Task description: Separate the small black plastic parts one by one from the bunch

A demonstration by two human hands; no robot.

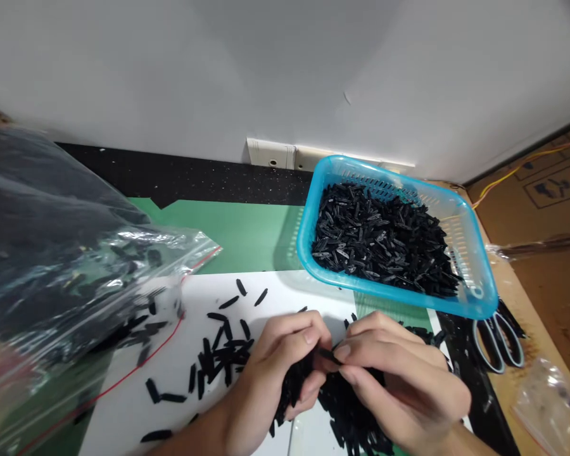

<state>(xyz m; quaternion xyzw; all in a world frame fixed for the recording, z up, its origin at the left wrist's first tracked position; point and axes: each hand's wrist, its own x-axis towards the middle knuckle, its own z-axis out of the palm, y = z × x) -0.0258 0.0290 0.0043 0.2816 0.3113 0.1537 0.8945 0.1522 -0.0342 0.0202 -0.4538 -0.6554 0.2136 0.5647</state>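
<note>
My right hand [399, 370] pinches one small, narrow black piece [330, 356] between thumb and fingertips. Its near end meets the fingers of my left hand [285, 361]. Curled in the left palm is a bunch of the same dark pieces [292, 386], partly hidden by the fingers. Below both hands lies a pile of black pieces [354, 411] on a white sheet [118, 399]. More loose pieces [225, 354] are scattered left of my left hand. What the pieces are exactly I cannot make out.
Behind my hands stands a blue plastic basket [399, 297], heaped with black pieces. A clear zip bag [52, 253] with a red seal bulges at the left. Scissors [498, 342] and a small clear bag [546, 405] lie right. Cardboard boxes [541, 228] and a wall [171, 76] bound the table.
</note>
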